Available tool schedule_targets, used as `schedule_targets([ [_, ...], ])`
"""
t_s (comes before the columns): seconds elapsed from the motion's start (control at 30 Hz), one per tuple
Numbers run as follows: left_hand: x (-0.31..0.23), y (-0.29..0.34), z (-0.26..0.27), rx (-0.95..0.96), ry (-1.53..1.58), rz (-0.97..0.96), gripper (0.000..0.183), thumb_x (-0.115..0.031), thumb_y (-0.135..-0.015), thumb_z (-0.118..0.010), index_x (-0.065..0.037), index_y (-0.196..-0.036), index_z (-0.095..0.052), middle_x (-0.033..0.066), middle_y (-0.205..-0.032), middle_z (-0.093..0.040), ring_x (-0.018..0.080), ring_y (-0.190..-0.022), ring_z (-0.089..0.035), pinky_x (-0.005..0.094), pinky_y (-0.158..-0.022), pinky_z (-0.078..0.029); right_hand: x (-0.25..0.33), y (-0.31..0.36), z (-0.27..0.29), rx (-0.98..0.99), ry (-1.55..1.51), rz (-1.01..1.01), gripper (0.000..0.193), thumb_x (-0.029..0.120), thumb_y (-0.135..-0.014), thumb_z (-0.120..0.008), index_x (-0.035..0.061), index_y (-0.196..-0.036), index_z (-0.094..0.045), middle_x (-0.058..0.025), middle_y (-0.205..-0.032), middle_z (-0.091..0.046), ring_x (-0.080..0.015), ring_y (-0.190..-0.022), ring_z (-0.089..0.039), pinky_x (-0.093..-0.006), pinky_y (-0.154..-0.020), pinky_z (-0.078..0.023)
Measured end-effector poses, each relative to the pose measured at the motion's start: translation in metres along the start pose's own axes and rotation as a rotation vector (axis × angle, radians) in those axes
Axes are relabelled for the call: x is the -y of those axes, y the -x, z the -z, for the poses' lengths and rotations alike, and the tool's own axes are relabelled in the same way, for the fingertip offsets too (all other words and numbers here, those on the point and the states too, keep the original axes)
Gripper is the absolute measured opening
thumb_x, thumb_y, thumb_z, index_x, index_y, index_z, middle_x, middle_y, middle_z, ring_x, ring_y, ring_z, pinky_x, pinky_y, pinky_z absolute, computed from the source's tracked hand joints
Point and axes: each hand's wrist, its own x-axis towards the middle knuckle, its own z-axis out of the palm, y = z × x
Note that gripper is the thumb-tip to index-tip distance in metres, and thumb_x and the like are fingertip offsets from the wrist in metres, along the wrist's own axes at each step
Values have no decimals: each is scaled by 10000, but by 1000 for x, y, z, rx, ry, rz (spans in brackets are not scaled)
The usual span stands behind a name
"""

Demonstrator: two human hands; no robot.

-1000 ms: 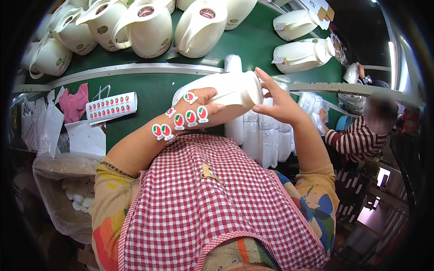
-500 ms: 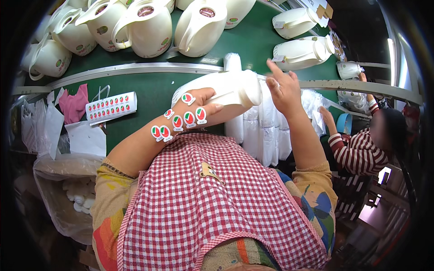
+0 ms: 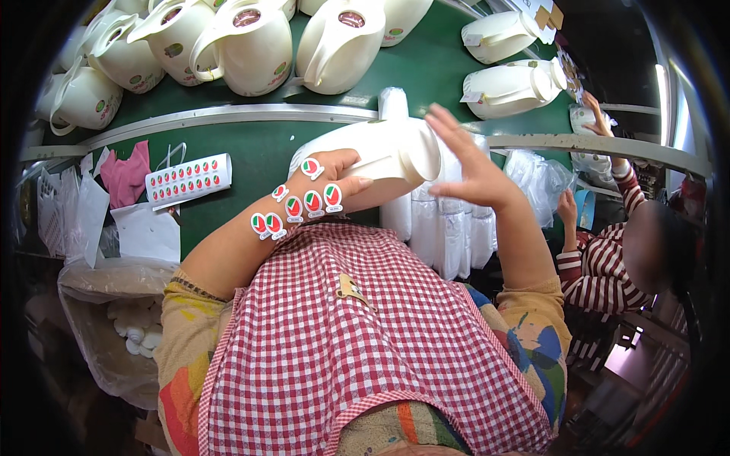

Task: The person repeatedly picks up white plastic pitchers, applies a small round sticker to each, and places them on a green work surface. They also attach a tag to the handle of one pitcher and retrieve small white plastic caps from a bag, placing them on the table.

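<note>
A cream-white vacuum jug (image 3: pixel 365 139) lies on its side in front of me, its ringed end toward the right. My left hand (image 3: pixel 328 169) is wrapped around it, fingers and thumb along its handle side. Several red-and-green oval stickers (image 3: pixel 312 201) are stuck on the back of that hand and on the wrist and forearm. Just beside the ringed end is my right hand (image 3: pixel 470 169), raised with fingers stretched and apart, holding nothing. Rolled clear plastic bags (image 3: pixel 441 228) lie beneath and beside the jug.
Several upright jugs (image 3: pixel 255 53) stand beyond a metal rail (image 3: pixel 220 115); others (image 3: pixel 506 90) lie at the far right. At left are a sticker sheet (image 3: pixel 188 182), a pink cloth (image 3: pixel 125 175) and a bag-lined bin (image 3: pixel 99 304). A co-worker in a striped top (image 3: pixel 597 266) sits at right.
My right hand has moved left and turned, coming closer to the jug's ringed end. My left hand stays on the jug. The co-worker's arm has reached farther out toward a jug.
</note>
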Motion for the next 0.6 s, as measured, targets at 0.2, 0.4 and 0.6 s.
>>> schedule_targets([
  [0.2,-4,-4,2,33,12,24,297,-204,-847,-604,40,-1016,-592,123,-907,-638,141,-827,-602,268,-722,-482,10,-10,5,121,197,-265,811,299,-635,-722,87,-1349,-403,-188,-1358,-402,-344,-1227,-418,-405,-1014,-358],
  [0.4,0,-7,0,42,-49,-22,297,-214,-853,-602,49,-991,-593,121,-896,-634,136,-845,-592,272,-723,-478,13,-20,-9,61,127,-221,821,465,-628,-724,52,-1289,-465,-198,-1268,-477,-347,-1180,-455,-397,-981,-387],
  [0.6,1,-9,10,75,-79,-61,290,-212,-853,-587,54,-967,-585,126,-881,-634,148,-823,-600,282,-713,-482,-12,-20,-20,-89,304,397,658,406,-718,-657,72,-1258,-483,-163,-1204,-484,-346,-1086,-479,-399,-910,-424],
])
